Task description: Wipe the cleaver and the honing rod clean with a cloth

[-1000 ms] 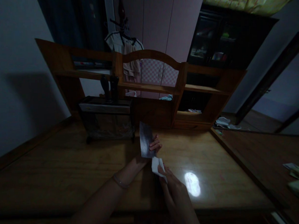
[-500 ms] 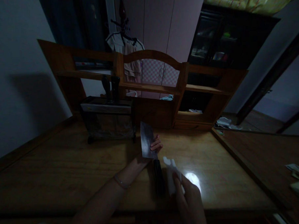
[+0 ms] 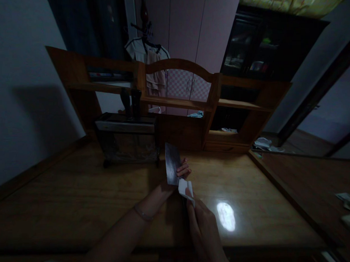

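A broad grey metal cleaver with a black handle is held over the near middle of a yellowish, glossy wooden tabletop, in front of a dark, box-shaped knife stand with a metallic upper band. The left forearm is extended obliquely from the lower left, and its wrist is encircled by a thin, pale bracelet. The left hand is placed behind the blade; its fingers are curled around the right-hand edge, and their tips are laid against the visible face. The thumb is hidden, so its position cannot be told. The right forearm is directed upward from the bottom edge, with the back of the right hand turned up. A folded white cloth or tissue is pinched between the bent fingers and thumb of this hand and is held over the junction of blade and handle. The blade's far end is pointed away from the person, toward a brown wooden shelf unit, and the handle is directed back toward the body. The long axis is inclined slightly, its far end being set to the left. The handle is largely covered by the right hand.
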### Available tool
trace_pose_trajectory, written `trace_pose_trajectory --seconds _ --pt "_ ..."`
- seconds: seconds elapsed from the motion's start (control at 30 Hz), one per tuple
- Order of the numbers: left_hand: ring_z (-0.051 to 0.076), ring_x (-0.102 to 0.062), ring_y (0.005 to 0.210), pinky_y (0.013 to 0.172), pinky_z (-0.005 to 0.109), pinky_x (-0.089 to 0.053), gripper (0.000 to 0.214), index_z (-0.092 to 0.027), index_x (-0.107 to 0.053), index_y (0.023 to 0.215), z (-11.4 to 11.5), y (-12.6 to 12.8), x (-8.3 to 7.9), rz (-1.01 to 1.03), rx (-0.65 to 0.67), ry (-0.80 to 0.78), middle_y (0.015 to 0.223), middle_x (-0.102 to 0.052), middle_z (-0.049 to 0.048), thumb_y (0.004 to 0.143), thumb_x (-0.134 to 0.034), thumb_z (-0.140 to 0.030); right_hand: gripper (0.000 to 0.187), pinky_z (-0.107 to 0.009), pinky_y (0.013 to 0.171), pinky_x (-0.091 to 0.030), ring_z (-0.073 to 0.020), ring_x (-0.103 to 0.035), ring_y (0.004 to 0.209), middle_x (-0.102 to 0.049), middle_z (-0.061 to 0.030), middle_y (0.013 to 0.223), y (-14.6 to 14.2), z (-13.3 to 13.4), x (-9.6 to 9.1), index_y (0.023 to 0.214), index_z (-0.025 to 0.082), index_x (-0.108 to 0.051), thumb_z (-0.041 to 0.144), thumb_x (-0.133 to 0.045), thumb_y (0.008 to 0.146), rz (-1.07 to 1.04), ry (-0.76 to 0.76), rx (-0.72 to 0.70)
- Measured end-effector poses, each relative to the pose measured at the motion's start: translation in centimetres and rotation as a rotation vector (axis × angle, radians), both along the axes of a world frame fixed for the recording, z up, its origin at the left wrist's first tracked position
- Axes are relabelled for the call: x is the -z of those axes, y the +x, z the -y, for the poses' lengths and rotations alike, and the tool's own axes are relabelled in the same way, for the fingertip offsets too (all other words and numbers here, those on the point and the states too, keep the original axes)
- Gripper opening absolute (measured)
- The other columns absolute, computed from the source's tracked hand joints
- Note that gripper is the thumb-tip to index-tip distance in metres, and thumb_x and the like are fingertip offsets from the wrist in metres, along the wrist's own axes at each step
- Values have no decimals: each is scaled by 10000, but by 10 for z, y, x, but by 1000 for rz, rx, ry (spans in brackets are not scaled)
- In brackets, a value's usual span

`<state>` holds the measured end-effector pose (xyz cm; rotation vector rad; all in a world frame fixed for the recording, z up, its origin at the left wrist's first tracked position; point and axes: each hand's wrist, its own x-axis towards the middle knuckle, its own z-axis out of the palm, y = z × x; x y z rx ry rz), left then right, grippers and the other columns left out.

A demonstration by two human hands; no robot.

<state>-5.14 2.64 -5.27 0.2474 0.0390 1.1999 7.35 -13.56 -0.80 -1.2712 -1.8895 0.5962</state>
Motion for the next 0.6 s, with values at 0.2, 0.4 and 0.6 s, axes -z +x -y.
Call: trace_pose_trajectory --seconds 0.2,0.4,0.6 --pt "45 -299 343 627 235 -499 235 -144 -558 858 2 1 -3 -22 -35 -71 489 -314 -82 920 -331 -144 400 -336 922 -472 -209 -609 1070 -659 -92 1125 2 2 -3 1320 226 -498 299 -299 981 -31 -2 20" --pt "51 -311 352 633 253 -499 233 -140 -569 852 7 1 -13 -61 -39 -101 487 -308 -78 918 -347 -163 402 -334 919 -465 -209 -606 1066 -652 -92 1138 6 3 -6 1325 228 -491 304 -290 985 -33 -26 -22" --pt "58 -317 368 605 257 -487 215 -153 -562 840 15 0 -24 -65 -46 -106 493 -321 -67 921 -372 -212 393 -322 930 -461 -202 -607 1072 -657 -78 1138 9 6 -6 1322 243 -495 308 -307 983 -49 -42 -29"
